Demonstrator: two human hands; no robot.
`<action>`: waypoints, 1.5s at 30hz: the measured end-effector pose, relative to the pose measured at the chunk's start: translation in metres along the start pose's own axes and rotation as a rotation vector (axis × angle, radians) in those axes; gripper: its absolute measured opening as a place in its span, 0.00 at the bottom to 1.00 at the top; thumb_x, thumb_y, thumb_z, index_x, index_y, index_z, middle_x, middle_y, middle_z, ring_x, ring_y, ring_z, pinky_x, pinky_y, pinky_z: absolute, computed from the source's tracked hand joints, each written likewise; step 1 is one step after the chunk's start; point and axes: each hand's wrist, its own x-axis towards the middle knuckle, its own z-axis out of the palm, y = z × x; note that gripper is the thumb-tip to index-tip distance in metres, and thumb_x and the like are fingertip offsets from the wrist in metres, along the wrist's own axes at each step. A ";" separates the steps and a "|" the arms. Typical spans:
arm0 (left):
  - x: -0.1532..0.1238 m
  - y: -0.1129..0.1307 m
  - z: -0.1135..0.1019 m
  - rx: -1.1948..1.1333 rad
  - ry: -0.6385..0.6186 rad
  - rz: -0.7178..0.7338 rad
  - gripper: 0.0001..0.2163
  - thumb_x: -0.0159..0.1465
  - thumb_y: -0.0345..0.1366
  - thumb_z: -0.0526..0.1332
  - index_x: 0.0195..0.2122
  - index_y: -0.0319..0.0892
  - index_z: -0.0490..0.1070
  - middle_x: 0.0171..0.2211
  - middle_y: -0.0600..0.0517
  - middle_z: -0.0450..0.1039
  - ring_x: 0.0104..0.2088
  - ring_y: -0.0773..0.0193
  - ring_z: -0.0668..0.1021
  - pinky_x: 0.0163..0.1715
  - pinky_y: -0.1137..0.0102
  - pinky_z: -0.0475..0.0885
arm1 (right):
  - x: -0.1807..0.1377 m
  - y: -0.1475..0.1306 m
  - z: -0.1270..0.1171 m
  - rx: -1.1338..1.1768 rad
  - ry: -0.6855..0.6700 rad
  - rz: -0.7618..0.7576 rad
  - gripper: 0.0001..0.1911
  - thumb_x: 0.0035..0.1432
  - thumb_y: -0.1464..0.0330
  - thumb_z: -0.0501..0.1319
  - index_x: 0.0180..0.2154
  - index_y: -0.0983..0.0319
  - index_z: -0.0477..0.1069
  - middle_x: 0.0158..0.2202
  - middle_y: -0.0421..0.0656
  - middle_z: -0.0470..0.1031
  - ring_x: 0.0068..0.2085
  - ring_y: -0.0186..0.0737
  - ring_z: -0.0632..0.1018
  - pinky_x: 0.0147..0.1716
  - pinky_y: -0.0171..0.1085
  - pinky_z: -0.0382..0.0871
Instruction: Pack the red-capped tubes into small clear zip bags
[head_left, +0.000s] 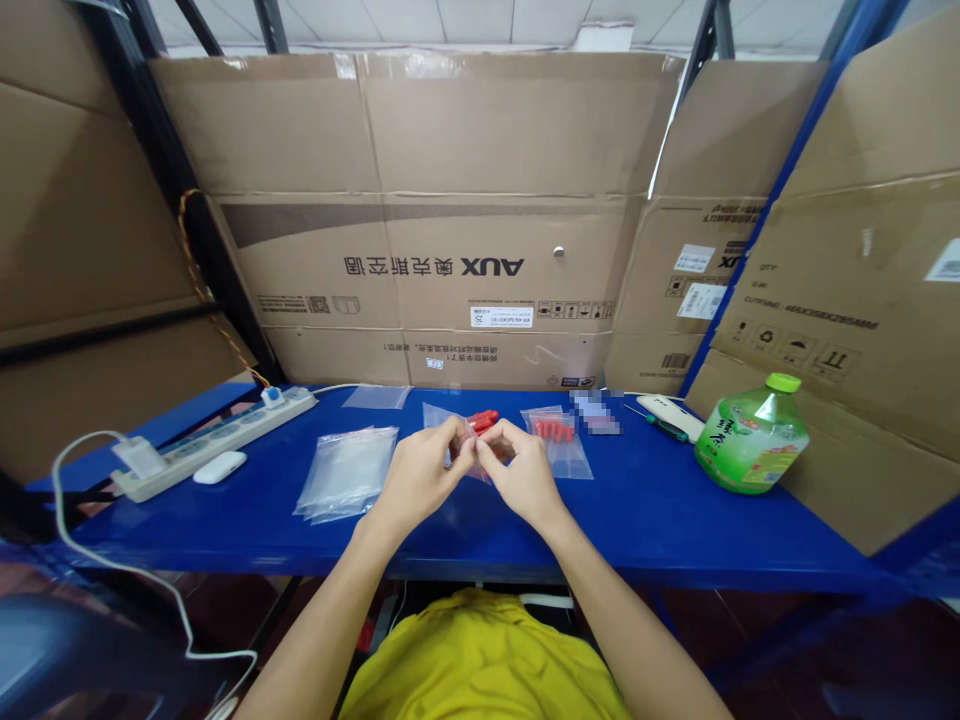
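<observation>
My left hand [429, 462] and my right hand [519, 468] meet over the middle of the blue table, their fingers pinched together. Between them is a clear plastic bag [441, 416], its edge gripped by both hands; the fingers hide much of it. Just behind the fingertips lie red pieces [484, 418], partly covered, so their kind is unclear. Right of my right hand, a zip bag with several red pieces [555, 430] lies flat. A stack of empty clear bags [349, 472] rests left of my left hand.
A power strip [217, 445] with plugs and a white case [220, 467] sit on the left. At the right stand a green bottle [753, 435], a white object [670, 413] and a green-handled tool [664, 424]. Cardboard panels [450, 130] wall the blue table [637, 540].
</observation>
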 end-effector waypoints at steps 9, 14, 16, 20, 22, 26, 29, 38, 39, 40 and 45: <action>-0.001 0.003 -0.004 0.141 0.054 -0.002 0.06 0.68 0.36 0.58 0.32 0.47 0.68 0.26 0.54 0.77 0.27 0.62 0.77 0.31 0.68 0.63 | -0.006 -0.003 0.012 -0.164 0.151 -0.032 0.09 0.67 0.63 0.59 0.33 0.56 0.68 0.29 0.41 0.80 0.29 0.40 0.81 0.31 0.37 0.74; -0.004 0.013 -0.002 0.157 0.020 0.044 0.06 0.67 0.34 0.59 0.31 0.46 0.68 0.26 0.54 0.77 0.26 0.63 0.77 0.31 0.68 0.62 | -0.003 0.000 -0.002 -0.321 0.271 -0.081 0.06 0.65 0.67 0.58 0.33 0.56 0.65 0.28 0.39 0.77 0.28 0.39 0.79 0.32 0.36 0.73; -0.004 0.016 0.000 0.135 0.031 0.038 0.08 0.70 0.37 0.58 0.32 0.46 0.69 0.27 0.54 0.79 0.27 0.63 0.78 0.30 0.68 0.62 | -0.003 -0.001 -0.007 -0.302 0.208 -0.110 0.04 0.64 0.67 0.60 0.35 0.56 0.66 0.31 0.40 0.78 0.30 0.39 0.80 0.33 0.36 0.75; -0.004 0.016 0.002 0.118 0.040 0.049 0.10 0.73 0.40 0.56 0.35 0.47 0.70 0.30 0.53 0.81 0.29 0.62 0.80 0.32 0.68 0.65 | -0.002 -0.003 -0.008 -0.213 0.126 -0.071 0.07 0.60 0.67 0.63 0.40 0.56 0.67 0.37 0.41 0.79 0.35 0.40 0.83 0.31 0.34 0.77; -0.005 0.015 0.003 0.150 0.035 0.085 0.09 0.73 0.40 0.56 0.34 0.47 0.70 0.29 0.54 0.80 0.29 0.62 0.79 0.32 0.68 0.65 | -0.001 -0.002 -0.008 -0.201 0.107 -0.049 0.07 0.61 0.69 0.61 0.42 0.56 0.68 0.39 0.42 0.80 0.37 0.40 0.83 0.32 0.34 0.77; -0.005 0.015 0.003 0.190 0.037 0.134 0.07 0.70 0.37 0.58 0.33 0.47 0.69 0.27 0.54 0.78 0.26 0.63 0.77 0.32 0.68 0.65 | 0.002 0.000 -0.015 -0.297 0.147 -0.068 0.06 0.67 0.70 0.55 0.43 0.56 0.69 0.41 0.43 0.82 0.42 0.43 0.84 0.41 0.38 0.77; -0.004 0.019 0.003 0.157 0.035 0.130 0.06 0.68 0.35 0.58 0.32 0.46 0.69 0.27 0.54 0.78 0.27 0.64 0.77 0.32 0.68 0.65 | 0.002 -0.001 -0.021 -0.452 0.232 -0.090 0.10 0.69 0.70 0.52 0.45 0.56 0.71 0.43 0.45 0.83 0.43 0.46 0.84 0.45 0.41 0.76; 0.000 0.011 0.028 -0.792 0.010 -0.370 0.22 0.69 0.62 0.57 0.41 0.45 0.69 0.46 0.45 0.81 0.46 0.55 0.82 0.44 0.62 0.76 | -0.002 0.000 -0.018 -0.492 0.226 -0.240 0.21 0.68 0.76 0.49 0.55 0.58 0.73 0.51 0.47 0.82 0.51 0.46 0.83 0.52 0.42 0.76; 0.000 0.011 0.032 -0.964 0.009 -0.421 0.25 0.68 0.64 0.58 0.46 0.45 0.70 0.52 0.42 0.80 0.50 0.53 0.82 0.47 0.60 0.77 | -0.003 0.001 -0.015 -0.487 0.171 -0.282 0.21 0.69 0.76 0.49 0.56 0.58 0.72 0.52 0.48 0.82 0.52 0.46 0.83 0.54 0.42 0.76; 0.001 0.011 0.034 -1.112 0.008 -0.460 0.27 0.66 0.64 0.59 0.51 0.45 0.71 0.55 0.41 0.78 0.54 0.51 0.81 0.50 0.59 0.77 | -0.004 0.001 -0.013 -0.484 0.109 -0.324 0.22 0.69 0.76 0.49 0.57 0.58 0.72 0.53 0.48 0.81 0.54 0.46 0.82 0.55 0.42 0.75; 0.007 0.025 0.028 -1.484 0.203 -0.703 0.19 0.63 0.44 0.71 0.52 0.44 0.73 0.55 0.43 0.80 0.54 0.53 0.82 0.49 0.63 0.77 | -0.007 0.003 0.001 -0.553 -0.039 -0.386 0.23 0.66 0.78 0.54 0.60 0.59 0.71 0.53 0.50 0.80 0.56 0.49 0.80 0.56 0.47 0.76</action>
